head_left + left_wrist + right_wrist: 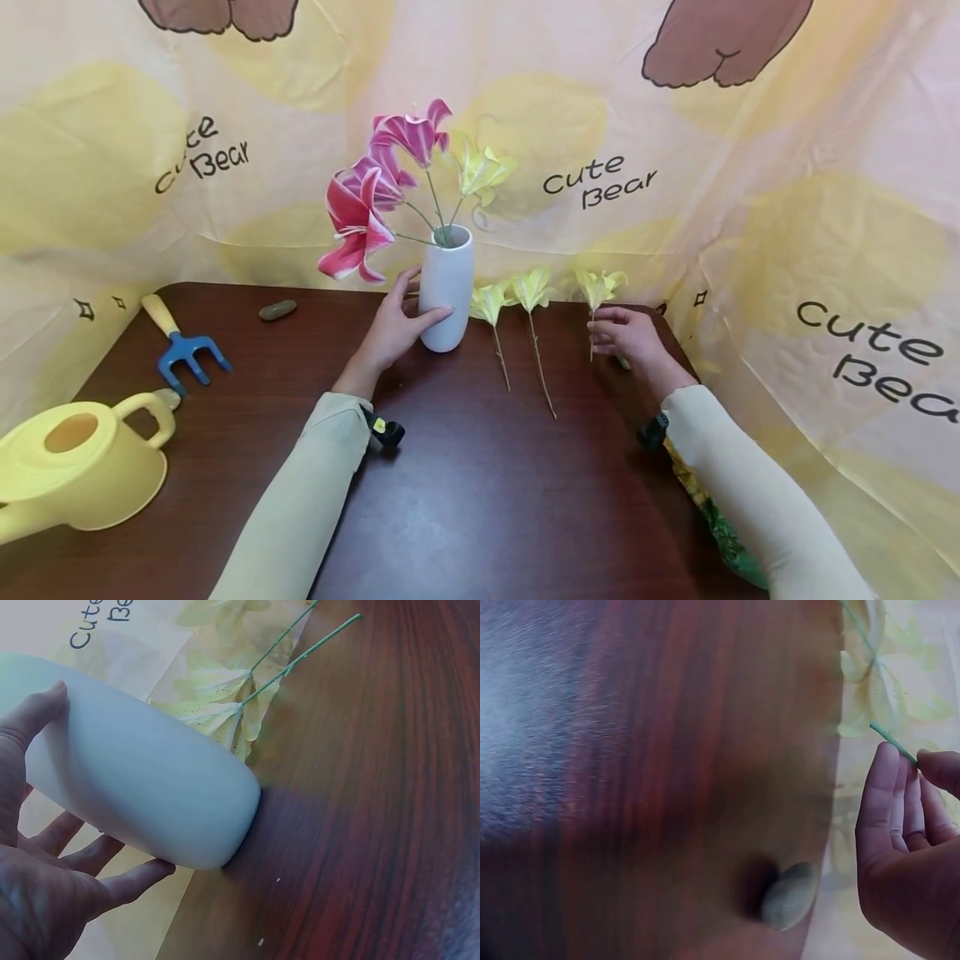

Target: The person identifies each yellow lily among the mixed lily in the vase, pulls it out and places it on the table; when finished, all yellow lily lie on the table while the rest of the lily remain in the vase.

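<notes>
Clock by the head view, 12 straight away from me. The fingers and thumb of my right hand (630, 337) pinch the stem of a yellow lily (600, 287); its bloom stands at 12 o'clock just above my fingertips. In the right wrist view, the cut green end pokes past them toward 10 o'clock. My left hand (393, 325) grips the white vase (447, 304) at 3 o'clock, thumb across its near face, other fingers round its left side. Vase upright, base on the table (465, 492).

Just off my right fingertips, at 5 o'clock: a small grey stone (789, 896). At 9 o'clock, between that hand and the vase, two loose yellow lilies (532, 290), blooms at the far edge, stems running toward 5 and 6.

From the vase mouth: three pink lilies (360, 218) lean between 10 and 12, one more yellow bloom (480, 171) toward 1.

Farther out, from my left hand: dark oval stone (277, 310) at 9; beyond it, blue garden fork (187, 348), same hour; yellow watering can (112, 479) at 8. Partly under my right sleeve (757, 483), at 5 from that hand, a green-and-yellow item (727, 537), mostly hidden.
</notes>
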`<action>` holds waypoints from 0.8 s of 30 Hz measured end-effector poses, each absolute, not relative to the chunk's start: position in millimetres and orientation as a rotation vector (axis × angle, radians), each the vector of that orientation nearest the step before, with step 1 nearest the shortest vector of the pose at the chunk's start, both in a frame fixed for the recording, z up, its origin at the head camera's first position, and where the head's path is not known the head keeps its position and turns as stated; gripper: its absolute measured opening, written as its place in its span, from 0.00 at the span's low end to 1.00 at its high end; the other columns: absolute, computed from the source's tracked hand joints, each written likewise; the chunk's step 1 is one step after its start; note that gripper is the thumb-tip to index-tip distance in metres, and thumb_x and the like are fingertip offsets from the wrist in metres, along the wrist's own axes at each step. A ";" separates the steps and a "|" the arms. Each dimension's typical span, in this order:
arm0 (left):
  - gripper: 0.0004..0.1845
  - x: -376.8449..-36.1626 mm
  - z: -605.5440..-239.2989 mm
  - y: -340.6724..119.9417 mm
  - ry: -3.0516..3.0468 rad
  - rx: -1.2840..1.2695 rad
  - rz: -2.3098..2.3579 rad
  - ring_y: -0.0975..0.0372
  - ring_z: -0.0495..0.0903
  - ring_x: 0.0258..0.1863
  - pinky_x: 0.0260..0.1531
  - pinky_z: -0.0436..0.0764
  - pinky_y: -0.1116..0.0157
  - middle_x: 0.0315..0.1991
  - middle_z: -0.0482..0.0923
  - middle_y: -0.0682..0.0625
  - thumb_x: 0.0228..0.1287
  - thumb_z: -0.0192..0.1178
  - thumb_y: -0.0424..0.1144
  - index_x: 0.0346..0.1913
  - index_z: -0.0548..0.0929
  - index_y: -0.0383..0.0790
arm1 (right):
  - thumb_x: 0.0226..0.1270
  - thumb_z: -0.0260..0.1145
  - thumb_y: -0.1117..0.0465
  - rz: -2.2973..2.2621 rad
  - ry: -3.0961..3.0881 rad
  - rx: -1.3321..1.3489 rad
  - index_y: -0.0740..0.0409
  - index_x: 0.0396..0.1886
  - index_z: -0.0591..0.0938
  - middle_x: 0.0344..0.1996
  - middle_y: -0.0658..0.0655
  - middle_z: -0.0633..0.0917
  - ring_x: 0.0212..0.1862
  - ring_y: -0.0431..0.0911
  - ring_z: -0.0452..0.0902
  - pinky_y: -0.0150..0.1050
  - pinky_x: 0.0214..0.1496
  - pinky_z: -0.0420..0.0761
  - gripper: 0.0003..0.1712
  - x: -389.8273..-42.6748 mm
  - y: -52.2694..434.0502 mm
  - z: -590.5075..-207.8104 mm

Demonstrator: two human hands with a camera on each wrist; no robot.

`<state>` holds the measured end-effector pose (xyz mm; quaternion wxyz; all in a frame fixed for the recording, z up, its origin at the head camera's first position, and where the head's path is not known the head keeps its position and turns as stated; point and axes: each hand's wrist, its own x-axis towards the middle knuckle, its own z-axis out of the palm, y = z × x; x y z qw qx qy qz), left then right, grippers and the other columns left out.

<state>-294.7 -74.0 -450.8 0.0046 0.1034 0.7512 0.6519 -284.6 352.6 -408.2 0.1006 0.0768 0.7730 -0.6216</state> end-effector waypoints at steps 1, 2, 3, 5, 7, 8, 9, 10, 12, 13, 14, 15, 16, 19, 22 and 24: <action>0.48 -294.9 -451.0 -74.2 2.354 0.326 2.046 0.40 0.76 0.78 0.77 0.77 0.33 0.79 0.71 0.40 0.71 0.79 0.53 0.87 0.64 0.62 | 0.83 0.66 0.69 -1.835 2.277 0.225 0.68 0.65 0.79 0.33 0.43 0.92 0.33 0.39 0.91 0.36 0.43 0.94 0.16 -284.6 352.5 -411.1; 0.48 -294.9 -451.1 -74.4 2.352 0.329 2.048 0.40 0.76 0.78 0.77 0.77 0.33 0.79 0.71 0.40 0.71 0.79 0.53 0.87 0.64 0.62 | 0.83 0.66 0.69 -1.830 2.271 0.226 0.69 0.65 0.79 0.32 0.43 0.92 0.33 0.39 0.91 0.36 0.43 0.94 0.17 -284.9 352.5 -413.8; 0.47 -295.1 -451.3 -74.6 2.351 0.333 2.051 0.40 0.76 0.78 0.77 0.77 0.33 0.79 0.71 0.40 0.71 0.79 0.52 0.87 0.64 0.62 | 0.82 0.66 0.70 -1.822 2.264 0.231 0.70 0.66 0.78 0.32 0.43 0.92 0.34 0.40 0.91 0.36 0.43 0.94 0.19 -285.4 352.6 -416.6; 0.47 -295.5 -451.6 -74.8 2.345 0.342 2.058 0.40 0.76 0.78 0.78 0.76 0.33 0.80 0.71 0.40 0.72 0.78 0.51 0.87 0.64 0.61 | 0.82 0.67 0.69 -1.799 2.253 0.246 0.73 0.71 0.77 0.32 0.42 0.92 0.35 0.40 0.91 0.36 0.43 0.94 0.23 -286.4 352.3 -421.2; 0.47 -296.0 -452.0 -74.8 2.345 0.348 2.062 0.40 0.76 0.78 0.78 0.76 0.33 0.79 0.71 0.39 0.72 0.78 0.51 0.87 0.64 0.61 | 0.82 0.67 0.69 -1.777 2.241 0.262 0.75 0.75 0.74 0.32 0.42 0.92 0.36 0.41 0.92 0.36 0.43 0.94 0.27 -287.4 352.4 -425.2; 0.47 -296.3 -452.2 -74.8 2.345 0.350 2.062 0.40 0.76 0.78 0.78 0.76 0.32 0.80 0.71 0.39 0.72 0.78 0.51 0.87 0.64 0.61 | 0.82 0.67 0.69 -1.770 2.236 0.268 0.76 0.76 0.73 0.32 0.42 0.92 0.37 0.41 0.93 0.36 0.43 0.94 0.29 -287.8 352.6 -427.1; 0.47 -296.7 -452.6 -74.8 2.346 0.349 2.062 0.40 0.76 0.78 0.78 0.76 0.33 0.79 0.71 0.40 0.72 0.78 0.51 0.87 0.64 0.62 | 0.82 0.67 0.69 -1.763 2.232 0.272 0.77 0.78 0.72 0.32 0.43 0.93 0.37 0.41 0.93 0.35 0.43 0.94 0.31 -288.0 352.8 -428.7; 0.47 -297.0 -452.8 -74.7 2.348 0.349 2.062 0.40 0.76 0.77 0.77 0.77 0.33 0.79 0.71 0.40 0.72 0.78 0.52 0.86 0.64 0.62 | 0.83 0.67 0.69 -1.757 2.230 0.275 0.77 0.79 0.71 0.33 0.44 0.93 0.38 0.41 0.93 0.35 0.44 0.94 0.32 -288.5 353.0 -430.3; 0.47 -297.5 -453.0 -74.8 2.352 0.346 2.058 0.41 0.77 0.77 0.77 0.77 0.33 0.79 0.71 0.41 0.71 0.79 0.52 0.86 0.64 0.63 | 0.83 0.67 0.69 -1.746 2.230 0.275 0.78 0.79 0.70 0.35 0.46 0.94 0.39 0.42 0.93 0.35 0.45 0.94 0.32 -289.2 353.2 -432.9; 0.46 -297.6 -453.1 -74.8 2.354 0.344 2.057 0.41 0.77 0.77 0.77 0.77 0.33 0.79 0.71 0.41 0.71 0.79 0.52 0.86 0.64 0.63 | 0.83 0.66 0.69 -1.742 2.233 0.279 0.78 0.80 0.70 0.35 0.47 0.94 0.39 0.42 0.93 0.35 0.45 0.94 0.33 -289.8 352.9 -434.2; 0.47 -297.7 -453.0 -74.8 2.354 0.342 2.056 0.42 0.77 0.77 0.77 0.77 0.33 0.79 0.71 0.41 0.71 0.79 0.52 0.86 0.64 0.63 | 0.83 0.66 0.69 -1.735 2.239 0.279 0.78 0.80 0.70 0.36 0.48 0.94 0.39 0.42 0.93 0.35 0.46 0.94 0.32 -290.3 352.8 -435.4; 0.46 -297.5 -452.8 -74.8 2.353 0.342 2.057 0.42 0.77 0.77 0.77 0.77 0.34 0.79 0.71 0.42 0.71 0.79 0.52 0.86 0.64 0.63 | 0.83 0.66 0.69 -1.727 2.246 0.282 0.77 0.80 0.70 0.37 0.49 0.94 0.40 0.42 0.94 0.35 0.47 0.94 0.32 -290.8 352.5 -436.3; 0.46 -297.5 -452.8 -74.8 2.352 0.343 2.058 0.42 0.77 0.77 0.77 0.78 0.34 0.79 0.71 0.42 0.71 0.79 0.52 0.86 0.64 0.63 | 0.83 0.66 0.69 -1.721 2.253 0.283 0.78 0.80 0.70 0.37 0.49 0.95 0.40 0.42 0.94 0.35 0.47 0.94 0.32 -291.3 352.1 -437.0; 0.46 -297.5 -453.1 -74.9 2.346 0.349 2.068 0.40 0.77 0.77 0.77 0.77 0.33 0.79 0.71 0.41 0.72 0.79 0.51 0.86 0.65 0.62 | 0.83 0.65 0.69 -1.716 2.278 0.306 0.77 0.79 0.71 0.39 0.50 0.94 0.41 0.43 0.94 0.36 0.49 0.94 0.31 -292.0 351.3 -438.3; 0.46 -297.9 -453.9 -74.8 2.339 0.355 2.076 0.39 0.76 0.77 0.77 0.77 0.32 0.79 0.71 0.39 0.71 0.79 0.50 0.86 0.65 0.61 | 0.83 0.64 0.70 -1.707 2.302 0.344 0.78 0.78 0.71 0.38 0.50 0.93 0.41 0.43 0.94 0.39 0.50 0.95 0.30 -290.8 351.0 -437.1; 0.46 -298.0 -454.3 -74.8 2.338 0.353 2.075 0.38 0.76 0.77 0.77 0.77 0.32 0.78 0.71 0.39 0.71 0.79 0.50 0.86 0.65 0.61 | 0.83 0.64 0.70 -1.698 2.313 0.369 0.77 0.78 0.72 0.38 0.50 0.93 0.41 0.44 0.93 0.40 0.50 0.95 0.30 -289.2 350.6 -435.5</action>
